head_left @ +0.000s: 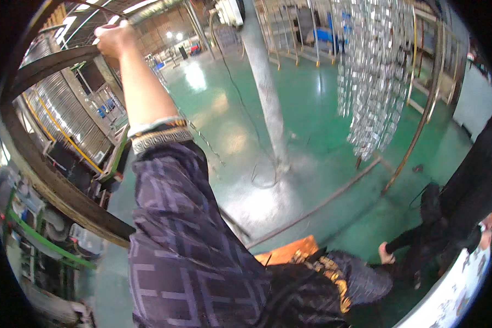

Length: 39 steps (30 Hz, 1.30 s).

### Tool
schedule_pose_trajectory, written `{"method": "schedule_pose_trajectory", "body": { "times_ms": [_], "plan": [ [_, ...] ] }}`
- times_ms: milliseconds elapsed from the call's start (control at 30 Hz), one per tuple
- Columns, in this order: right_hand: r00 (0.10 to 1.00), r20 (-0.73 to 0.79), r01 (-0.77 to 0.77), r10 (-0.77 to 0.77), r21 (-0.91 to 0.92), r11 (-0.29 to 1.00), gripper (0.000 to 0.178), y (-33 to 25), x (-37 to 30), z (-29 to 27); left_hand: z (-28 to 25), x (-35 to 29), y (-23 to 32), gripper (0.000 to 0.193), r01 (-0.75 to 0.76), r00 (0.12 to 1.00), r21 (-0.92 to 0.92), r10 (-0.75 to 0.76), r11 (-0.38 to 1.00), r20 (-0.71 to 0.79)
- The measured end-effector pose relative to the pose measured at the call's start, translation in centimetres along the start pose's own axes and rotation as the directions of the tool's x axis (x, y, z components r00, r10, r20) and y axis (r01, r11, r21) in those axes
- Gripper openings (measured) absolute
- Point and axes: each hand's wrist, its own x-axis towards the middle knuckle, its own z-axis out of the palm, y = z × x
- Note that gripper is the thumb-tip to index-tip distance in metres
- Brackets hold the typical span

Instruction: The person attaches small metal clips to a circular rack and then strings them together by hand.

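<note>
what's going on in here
The person's left hand is raised at the upper left, by the end of a brown frame beam; whether it grips it is unclear. The right hand can't be made out. Strings of small silvery pieces hang at the upper right above a green floor, with someone in black at far right.

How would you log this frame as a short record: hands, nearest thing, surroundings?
Left hand: raised at upper left, fingers seemingly curled; grip cannot be told
Left sleeve: dark, patterned, with a light cuff
Right hand: not in view
Nearest to left hand: end of a brown beam; contact unclear
Upper right: hanging strands of silvery pieces
Upper middle: pale post
Right edge: another person in black
Lower middle: orange panel, partly hidden
Floor: green, glossy
</note>
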Motion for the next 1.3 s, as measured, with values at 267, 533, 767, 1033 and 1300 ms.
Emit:
{"method": "schedule_pose_trajectory", "body": {
  "times_ms": [267, 533, 767, 1033, 1300],
  "plan": [
    [0.972, 0.156, 0.187, -0.176, -0.059, 0.981, 0.065, 0.0, 0.9, 0.6, -1.0, 4.4, -2.4, 0.037, 0.076, 0.976, 0.227, -0.118, 0.971, 0.181],
    [0.96, 0.208, 0.203, -0.185, -0.07, 0.977, 0.065, 0.1, 0.8, 0.1, -0.8, 4.3, -2.3, 0.038, -0.022, 0.977, 0.253, -0.033, 0.967, 0.21],
    [0.957, 0.263, 0.152, -0.121, -0.101, 0.983, 0.065, 0.4, -0.4, 0.7, 2.7, 0.2, -2.0, 0.039, 0.01, 0.961, 0.185, -0.061, 0.983, 0.27],
    [0.987, 0.14, -0.066, 0.077, -0.084, 0.994, 0.064, -0.5, 0.9, -0.4, -1.8, 2.7, -3.6, 0.056, -0.063, 0.996, 0.177, 0.05, 0.982, 0.079],
    [0.915, 0.055, -0.392, 0.401, -0.118, 0.912, 0.064, -1.6, -1.2, -5.4, -0.7, -17.4, 12.0, 0.02, -0.021, 1.0, -0.661, 0.01, 0.75, -0.019]
  ]
}}
